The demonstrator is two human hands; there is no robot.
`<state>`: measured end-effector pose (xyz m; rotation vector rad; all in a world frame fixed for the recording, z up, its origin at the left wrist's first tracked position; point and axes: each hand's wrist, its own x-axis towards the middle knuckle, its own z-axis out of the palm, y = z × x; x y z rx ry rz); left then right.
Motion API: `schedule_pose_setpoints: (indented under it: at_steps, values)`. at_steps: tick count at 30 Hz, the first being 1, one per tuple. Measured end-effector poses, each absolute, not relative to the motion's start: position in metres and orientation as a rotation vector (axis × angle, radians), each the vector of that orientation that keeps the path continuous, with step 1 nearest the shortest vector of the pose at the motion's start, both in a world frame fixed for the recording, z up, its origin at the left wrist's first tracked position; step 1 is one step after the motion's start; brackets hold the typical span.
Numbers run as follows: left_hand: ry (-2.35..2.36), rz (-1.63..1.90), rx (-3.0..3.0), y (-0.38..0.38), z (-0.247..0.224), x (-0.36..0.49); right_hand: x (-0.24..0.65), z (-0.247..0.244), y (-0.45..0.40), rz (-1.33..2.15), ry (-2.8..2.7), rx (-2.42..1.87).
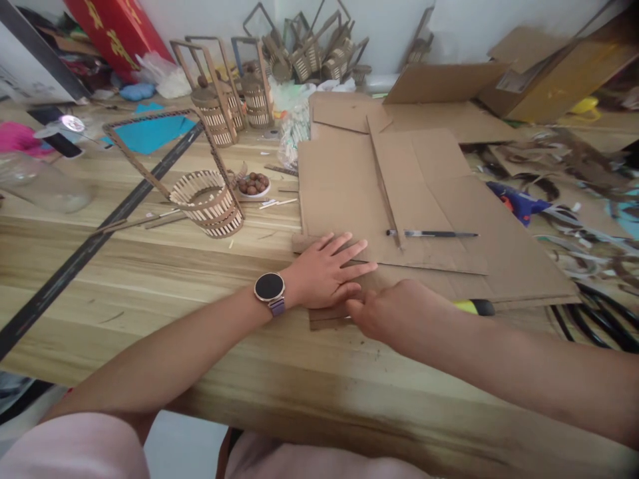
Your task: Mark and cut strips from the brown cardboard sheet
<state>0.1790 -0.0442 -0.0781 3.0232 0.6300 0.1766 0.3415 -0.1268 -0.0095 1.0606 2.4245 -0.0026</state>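
Cardboard (323,322) on the wooden table (224,352) is being pressed by the left hand (324,273), fingers spread apart. What appears a yellow-and-black utility knife (473,307) is being clasped in the right hand (387,307).

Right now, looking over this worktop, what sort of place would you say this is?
Probably a small handicraft workshop: slatted baskets with tall handles stand towards the back, and cut cardboard sheets, a pen on top, lie on the wooden table.

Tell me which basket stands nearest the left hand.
The open basket beside the white bowl; the other baskets are farther back, toward the wall.
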Motion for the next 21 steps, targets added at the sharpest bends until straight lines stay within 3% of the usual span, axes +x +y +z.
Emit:
schedule_pose_setpoints:
  at_steps: [8,21]
  values:
    - [0.626,0.228,3.060,-0.044,-0.081,0.179,0.349,0.007,-0.125,0.021,2.443,1.035]
    - [0.626,0.105,3.090,-0.044,-0.074,0.179,0.315,-0.023,-0.126,0.171,2.608,0.905]
